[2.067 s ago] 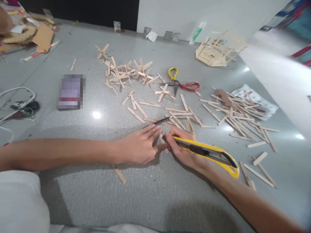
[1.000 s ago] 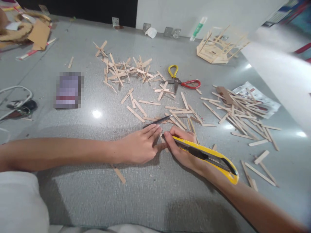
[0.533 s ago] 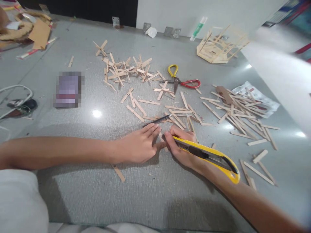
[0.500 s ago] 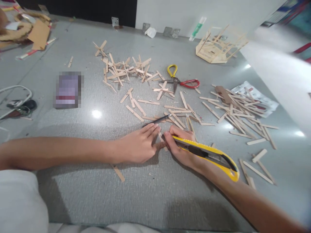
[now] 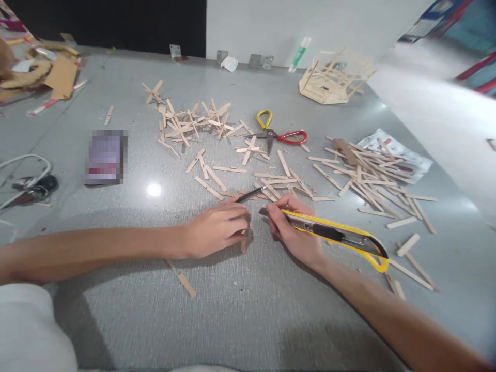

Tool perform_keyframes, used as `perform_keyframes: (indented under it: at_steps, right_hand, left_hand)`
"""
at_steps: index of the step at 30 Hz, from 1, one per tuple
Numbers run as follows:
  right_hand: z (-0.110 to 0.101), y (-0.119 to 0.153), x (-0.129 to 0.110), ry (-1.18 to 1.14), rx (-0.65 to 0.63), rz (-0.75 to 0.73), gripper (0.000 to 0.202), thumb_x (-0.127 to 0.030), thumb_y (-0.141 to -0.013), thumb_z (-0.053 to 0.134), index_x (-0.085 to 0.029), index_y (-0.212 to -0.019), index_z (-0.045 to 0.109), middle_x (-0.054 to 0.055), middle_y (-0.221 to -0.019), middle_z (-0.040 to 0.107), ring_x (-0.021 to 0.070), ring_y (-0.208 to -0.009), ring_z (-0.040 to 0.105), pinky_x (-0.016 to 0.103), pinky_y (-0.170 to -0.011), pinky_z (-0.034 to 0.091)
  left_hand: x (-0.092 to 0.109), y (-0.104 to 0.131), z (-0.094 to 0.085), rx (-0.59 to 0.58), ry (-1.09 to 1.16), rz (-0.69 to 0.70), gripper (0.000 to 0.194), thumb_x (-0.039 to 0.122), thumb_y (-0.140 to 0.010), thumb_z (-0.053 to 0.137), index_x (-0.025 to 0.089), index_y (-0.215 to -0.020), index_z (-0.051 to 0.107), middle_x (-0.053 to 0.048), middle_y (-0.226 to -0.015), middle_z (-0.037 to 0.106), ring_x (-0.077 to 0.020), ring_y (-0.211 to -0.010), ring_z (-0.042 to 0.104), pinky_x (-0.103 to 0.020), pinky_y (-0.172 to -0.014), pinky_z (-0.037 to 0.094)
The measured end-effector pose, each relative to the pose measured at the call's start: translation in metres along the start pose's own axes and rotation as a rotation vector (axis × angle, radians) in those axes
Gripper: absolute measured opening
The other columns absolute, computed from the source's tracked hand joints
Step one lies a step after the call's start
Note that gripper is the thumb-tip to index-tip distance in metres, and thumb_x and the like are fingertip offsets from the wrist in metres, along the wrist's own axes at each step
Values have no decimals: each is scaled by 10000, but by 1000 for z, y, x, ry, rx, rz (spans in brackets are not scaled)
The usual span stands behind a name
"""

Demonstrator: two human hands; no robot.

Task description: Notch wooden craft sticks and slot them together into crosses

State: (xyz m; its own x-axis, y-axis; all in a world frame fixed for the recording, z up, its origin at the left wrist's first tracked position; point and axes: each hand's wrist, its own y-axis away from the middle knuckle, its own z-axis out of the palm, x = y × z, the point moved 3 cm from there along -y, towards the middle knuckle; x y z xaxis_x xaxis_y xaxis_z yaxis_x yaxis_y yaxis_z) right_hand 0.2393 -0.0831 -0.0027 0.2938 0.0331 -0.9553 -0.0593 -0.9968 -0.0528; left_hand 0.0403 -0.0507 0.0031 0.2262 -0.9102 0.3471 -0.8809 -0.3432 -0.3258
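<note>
My right hand (image 5: 292, 227) grips a yellow utility knife (image 5: 337, 233), its dark blade tip pointing left and held just above the table. Over on the left, my left hand (image 5: 219, 230) is closed with its fingers curled round a wooden craft stick (image 5: 243, 245); only the near end of that stick shows below the fingers. A dark pen (image 5: 251, 194) lies just beyond the left fingertips, partly hidden by them. A small gap separates the blade from the left fingers. Another craft stick (image 5: 187, 284) lies near my left wrist.
Yellow-and-red scissors (image 5: 271, 135) lie open further back. A pile of craft sticks (image 5: 372, 178) rests on the right, partly over a plastic packet (image 5: 418, 160). Stick frame (image 5: 325, 85) and glue tube (image 5: 299, 54) stand at the back. A blurred box (image 5: 105, 157) and cable (image 5: 42, 160) lie left.
My left fingers have lifted from flat and curled round the craft stick. The knife has moved away from the stick, to the right. The camera view has shifted slightly.
</note>
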Motion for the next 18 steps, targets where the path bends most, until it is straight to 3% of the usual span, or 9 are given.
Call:
perform_keyframes:
  at_steps: [4, 8, 14, 18]
  right_hand:
    - [-1, 0, 4, 32, -20, 5, 354, -467, -999, 634, -229, -762, 520, -71, -541, 540, 89, -451, 468, 228, -466, 383]
    - [0, 0, 2, 29, -23, 6, 373, -495, -986, 644, -229, -756, 522, -65, -538, 542, 93, -446, 475, 229, -459, 388]
    - [2, 4, 0, -2, -40, -40, 364, -537, -1051, 490, -220, -1106, 660, -40, -535, 625, 102, -366, 451, 236, -390, 345]
    - [9, 11, -11, 170, -250, -227, 311, -454, -1044, 531, -210, -890, 649, -30, -527, 609, 109, -419, 527, 238, -463, 406]
  left_hand:
    - [-5, -5, -4, -38, 51, -103, 149, 281, -960, 720, 151, -1028, 745, -97, -1096, 685, -258, -1172, 583, -415, -1042, 485]
    - [-8, -6, -6, -85, 40, -173, 145, 287, -982, 694, 165, -927, 749, -75, -1027, 672, -250, -1094, 578, -400, -958, 435]
    - [-12, -9, -12, -58, 152, -234, 277, 313, -1058, 548, 147, -858, 645, -51, -884, 664, -207, -911, 604, -354, -869, 437]
    - [-8, -14, -28, 6, 406, -375, 364, 428, -1062, 515, 166, -827, 610, 9, -734, 611, -133, -664, 546, -261, -669, 433]
